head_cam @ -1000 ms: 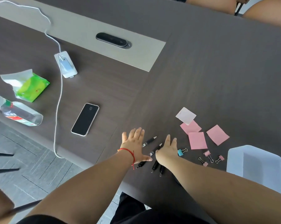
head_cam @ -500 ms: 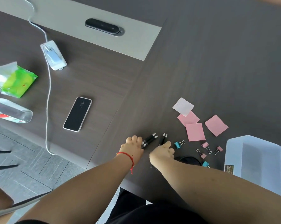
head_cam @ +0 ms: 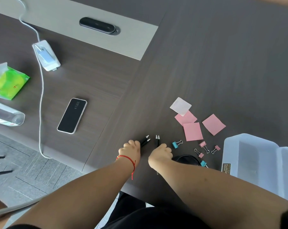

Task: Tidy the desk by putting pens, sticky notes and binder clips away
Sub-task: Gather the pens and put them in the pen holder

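Note:
My left hand [head_cam: 131,148], with a red string on the wrist, is closed around two black pens [head_cam: 145,140] whose white tips point away from me. My right hand [head_cam: 160,155] grips two more black pens [head_cam: 158,140], tips up. To the right lie three pink sticky notes [head_cam: 192,131] and a white one [head_cam: 180,106]. A teal binder clip [head_cam: 176,143] sits beside my right hand, with several pink clips [head_cam: 204,147] further right. A translucent plastic box [head_cam: 257,156] stands open at the right edge.
A phone [head_cam: 72,115] lies left of centre on the dark desk [head_cam: 222,63]. A white charger [head_cam: 46,55] with its cable, a green tissue pack [head_cam: 7,83] and a water bottle [head_cam: 6,115] lie far left. A black round object [head_cam: 187,159] shows behind my right wrist.
Both hands went from flat on the scattered pens to fists holding them, two pens each. The view tilted a little downward and towards the box.

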Tool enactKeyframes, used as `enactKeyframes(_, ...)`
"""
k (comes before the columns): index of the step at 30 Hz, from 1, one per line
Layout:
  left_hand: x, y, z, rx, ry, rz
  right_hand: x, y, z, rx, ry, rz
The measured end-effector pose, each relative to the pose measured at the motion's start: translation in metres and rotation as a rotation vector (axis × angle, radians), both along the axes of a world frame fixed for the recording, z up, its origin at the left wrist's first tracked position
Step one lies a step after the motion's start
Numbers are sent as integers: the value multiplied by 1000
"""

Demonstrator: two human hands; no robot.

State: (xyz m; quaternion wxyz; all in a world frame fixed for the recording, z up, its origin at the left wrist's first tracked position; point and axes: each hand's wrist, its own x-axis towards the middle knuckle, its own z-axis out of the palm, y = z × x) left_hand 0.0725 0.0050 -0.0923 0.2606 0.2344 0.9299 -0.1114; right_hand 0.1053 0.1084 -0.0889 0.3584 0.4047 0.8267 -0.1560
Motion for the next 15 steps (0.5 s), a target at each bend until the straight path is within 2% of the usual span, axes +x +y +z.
enactKeyframes(4,0,-5,3,48,-21,41,1,-4,0,18,-5,93)
enactKeyframes(7,2,-5,12,74,-42,75,3,-3,4,15,-3,73)
enactKeyframes(10,-3,-8,26,113,-76,60,3,4,23,-123,-2,215)
enactKeyframes(13,-2,-14,52,305,-224,136,-7,-4,66,-231,-9,340)
enactKeyframes(15,-8,-13,70,551,-297,426,-6,-2,97,-297,-33,433)
